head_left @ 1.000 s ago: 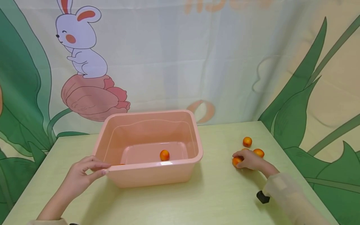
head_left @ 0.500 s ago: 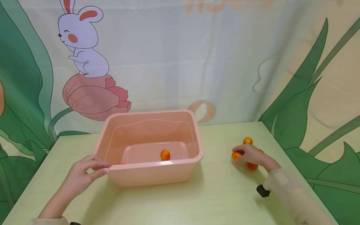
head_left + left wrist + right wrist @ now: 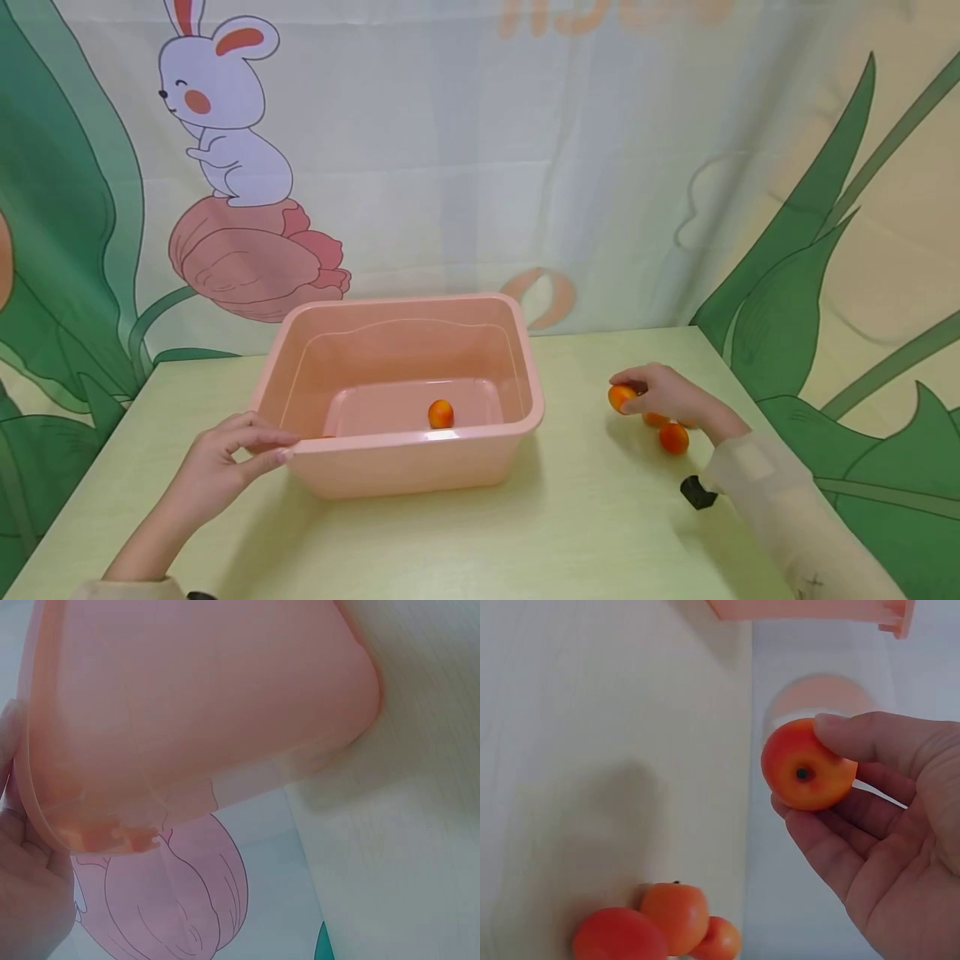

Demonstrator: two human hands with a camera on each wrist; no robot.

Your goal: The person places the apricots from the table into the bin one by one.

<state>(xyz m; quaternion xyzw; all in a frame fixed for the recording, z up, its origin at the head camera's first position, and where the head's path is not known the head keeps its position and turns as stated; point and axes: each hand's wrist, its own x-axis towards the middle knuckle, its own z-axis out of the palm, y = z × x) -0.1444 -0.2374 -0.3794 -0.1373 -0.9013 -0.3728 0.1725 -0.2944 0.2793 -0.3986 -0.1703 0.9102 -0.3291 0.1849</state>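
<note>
My left hand (image 3: 213, 467) pinches the front left corner of the pink plastic basin's rim (image 3: 397, 463), thumb outside. In the left wrist view, its fingers lie along the basin wall (image 3: 210, 690). One small apple (image 3: 440, 414) lies inside on the basin floor, and a sliver of orange shows behind the front rim. To the basin's right, my right hand (image 3: 675, 396) grips a red-orange apple (image 3: 621, 398) between thumb and fingers. The right wrist view shows this apple (image 3: 799, 754) held above the table, its dark stem end facing the camera.
Several loose apples rest below the right hand, among them a red one (image 3: 673, 439) and an orange one (image 3: 675, 919). A light table (image 3: 450, 550) bears everything. Behind it hangs a printed curtain (image 3: 420, 167) with a rabbit and leaves.
My right hand has lifted an apple from the group, shifting slightly up and left and uncovering a red apple below. My left hand stays on the basin rim.
</note>
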